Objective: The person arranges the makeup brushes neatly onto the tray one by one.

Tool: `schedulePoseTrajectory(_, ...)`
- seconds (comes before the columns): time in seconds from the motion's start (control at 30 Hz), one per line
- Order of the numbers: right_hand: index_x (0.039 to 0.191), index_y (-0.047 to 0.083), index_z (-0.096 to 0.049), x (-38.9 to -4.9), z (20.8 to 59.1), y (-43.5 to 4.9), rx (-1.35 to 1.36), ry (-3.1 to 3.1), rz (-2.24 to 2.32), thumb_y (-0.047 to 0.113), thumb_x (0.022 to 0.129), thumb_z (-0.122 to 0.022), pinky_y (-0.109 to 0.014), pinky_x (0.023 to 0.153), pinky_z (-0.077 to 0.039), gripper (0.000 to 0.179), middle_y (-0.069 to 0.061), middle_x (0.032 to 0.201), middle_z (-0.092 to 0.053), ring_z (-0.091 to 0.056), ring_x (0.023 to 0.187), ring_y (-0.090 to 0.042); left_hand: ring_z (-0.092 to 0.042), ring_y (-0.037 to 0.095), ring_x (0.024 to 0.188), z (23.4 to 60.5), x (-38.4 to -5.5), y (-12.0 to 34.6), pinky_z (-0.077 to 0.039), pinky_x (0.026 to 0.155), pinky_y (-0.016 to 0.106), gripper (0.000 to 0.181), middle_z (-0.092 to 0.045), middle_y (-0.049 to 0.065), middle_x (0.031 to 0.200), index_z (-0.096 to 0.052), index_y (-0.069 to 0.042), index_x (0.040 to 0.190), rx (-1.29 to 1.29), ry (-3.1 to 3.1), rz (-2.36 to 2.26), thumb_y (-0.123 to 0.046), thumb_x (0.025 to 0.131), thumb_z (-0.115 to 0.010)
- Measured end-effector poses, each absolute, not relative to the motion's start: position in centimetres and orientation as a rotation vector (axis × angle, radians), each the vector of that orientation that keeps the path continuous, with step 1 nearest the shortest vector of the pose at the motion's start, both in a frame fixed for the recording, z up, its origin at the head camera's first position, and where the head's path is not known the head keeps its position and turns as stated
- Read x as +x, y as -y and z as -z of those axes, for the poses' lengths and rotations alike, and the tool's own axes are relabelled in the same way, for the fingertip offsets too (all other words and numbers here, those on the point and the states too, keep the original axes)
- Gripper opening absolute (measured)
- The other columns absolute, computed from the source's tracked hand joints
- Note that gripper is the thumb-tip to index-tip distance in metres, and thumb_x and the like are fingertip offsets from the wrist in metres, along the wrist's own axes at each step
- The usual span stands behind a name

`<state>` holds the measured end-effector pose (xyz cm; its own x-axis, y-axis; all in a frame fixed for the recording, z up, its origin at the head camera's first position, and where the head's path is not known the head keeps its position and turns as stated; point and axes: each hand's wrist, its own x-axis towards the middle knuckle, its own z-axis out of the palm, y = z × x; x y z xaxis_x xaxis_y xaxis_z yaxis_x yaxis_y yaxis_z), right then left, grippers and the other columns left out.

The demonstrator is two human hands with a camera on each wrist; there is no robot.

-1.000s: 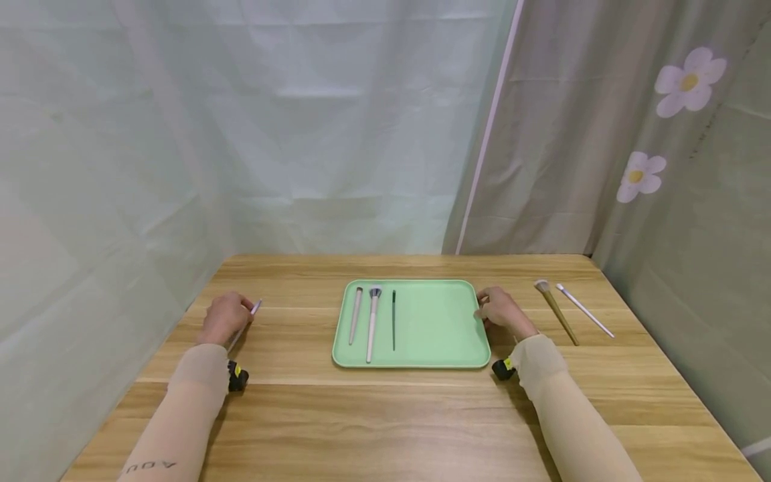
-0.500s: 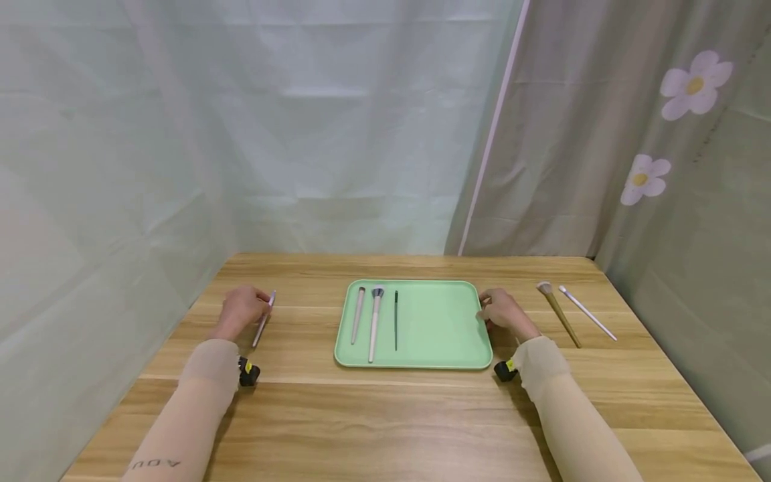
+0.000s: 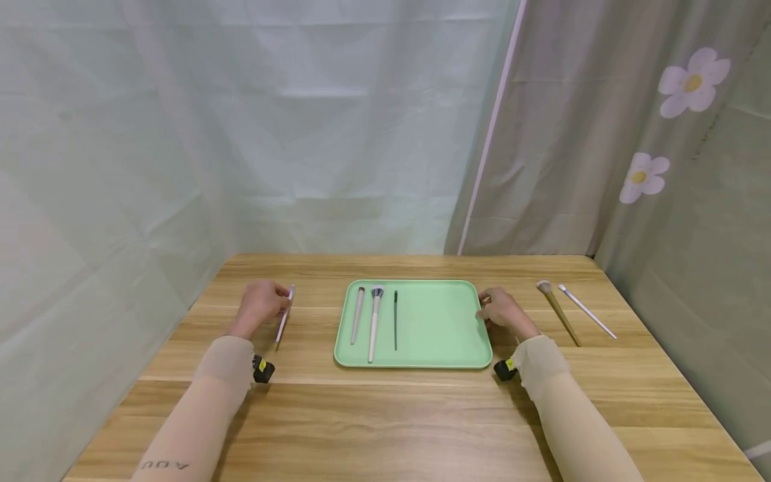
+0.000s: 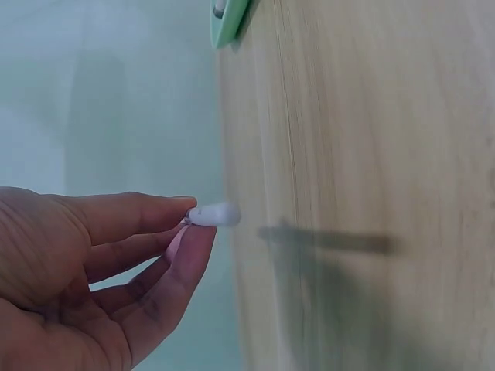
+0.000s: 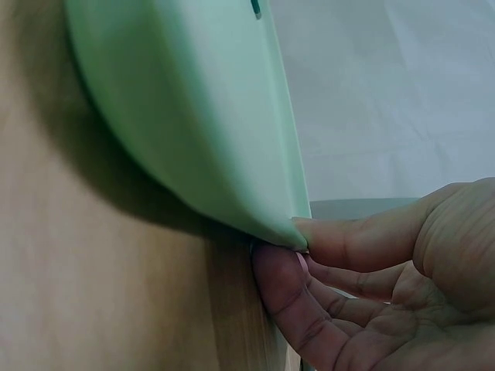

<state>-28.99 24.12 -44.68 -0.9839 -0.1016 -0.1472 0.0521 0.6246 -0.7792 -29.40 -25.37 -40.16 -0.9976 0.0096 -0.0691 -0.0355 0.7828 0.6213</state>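
Left hand (image 3: 261, 306) pinches a slim whitish brush (image 3: 282, 328), right hand (image 3: 502, 310) a green rectangular tray (image 3: 440, 328); light, steady pressure suits both

A brush (image 3: 283, 327) is hovering left of the tray (image 3: 442, 328). Three brushes (image 3: 373, 327) are lying inside, two brushes (image 3: 559, 314) right of it on the counter (image 3: 385, 422).
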Motion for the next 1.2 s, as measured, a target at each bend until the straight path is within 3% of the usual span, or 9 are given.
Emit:
schedulePoseTrajectory(0.27,0.130,-0.018,-0.055,-28.8,44.5,-24.1,-0.045,-2.667,1.276,-0.008,0.094,-0.065,-0.033,0.062,-0.060,0.038,-0.021,0.095,-0.060,-0.062,0.067,-0.022,-0.075,0.026,0.078,40.0,-29.5,24.2,-0.060,0.064,0.029,0.025,-0.076,0.022,0.099,-0.070,0.014,0.119,0.024,-2.913,-0.998,-0.001,0.099,-0.067)
schedulePoseTrajectory(0.53,0.132,-0.017,-0.055,-28.7,44.4,-24.1,-0.045,-2.659,1.280,-0.006,0.095,-0.064,-0.033,0.063,-0.059,0.039,-0.023,0.101,-0.061,-0.062,0.070,-0.023,-0.076,0.023,0.078,39.9,-29.7,22.9,-0.064,0.079,0.043,0.026,-0.075,0.025,0.106,-0.070,0.013,0.121,0.015,-2.861,-1.098,-0.001,0.100,-0.066)
schedulePoseTrajectory(1.2,0.133,-0.018,-0.054,-28.7,44.2,-24.3,-0.043,-2.634,1.290,-0.005,0.096,-0.064,-0.033,0.065,-0.060,0.041,-0.021,0.098,-0.060,-0.063,0.072,-0.024,-0.075,0.021,0.079,39.4,-30.6,18.1,-0.063,0.085,0.044,0.027,-0.073,0.026,0.112,-0.070,0.010,0.125,0.012,-2.775,-1.269,-0.004,0.101,-0.067)
